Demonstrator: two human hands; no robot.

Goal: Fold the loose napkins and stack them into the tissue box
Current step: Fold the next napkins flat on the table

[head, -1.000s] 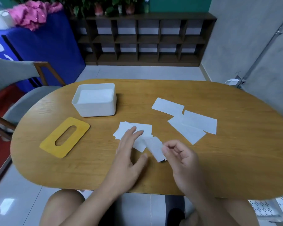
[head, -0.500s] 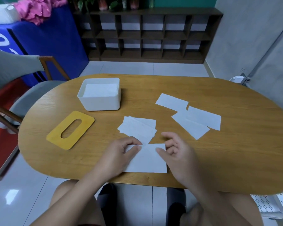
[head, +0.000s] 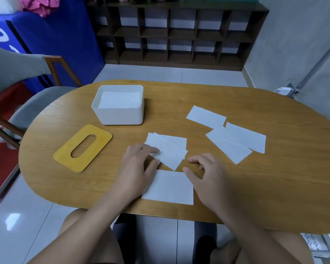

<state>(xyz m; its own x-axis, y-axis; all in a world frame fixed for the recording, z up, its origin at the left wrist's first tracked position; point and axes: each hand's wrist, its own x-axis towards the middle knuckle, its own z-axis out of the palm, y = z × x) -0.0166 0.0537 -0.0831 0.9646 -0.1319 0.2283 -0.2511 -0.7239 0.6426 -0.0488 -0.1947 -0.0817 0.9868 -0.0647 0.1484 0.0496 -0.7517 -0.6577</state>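
Thin, limp napkin (head: 170, 187) flat on worktop (head: 274, 178); best pinched at corners. Left hand (head: 135, 168) and right hand (head: 208, 176) loosely curled, gripping nothing.

One head-worn wide view looks forward-down, close over the table (head: 274, 187), edges seemingly warped.

No readable text is found. White lettering is seen on the blue panel (head: 0, 38) at the far left, but it is cut off by the frame edge and cannot be made out. No print is seen on the napkins, tissue box or yellow lid.
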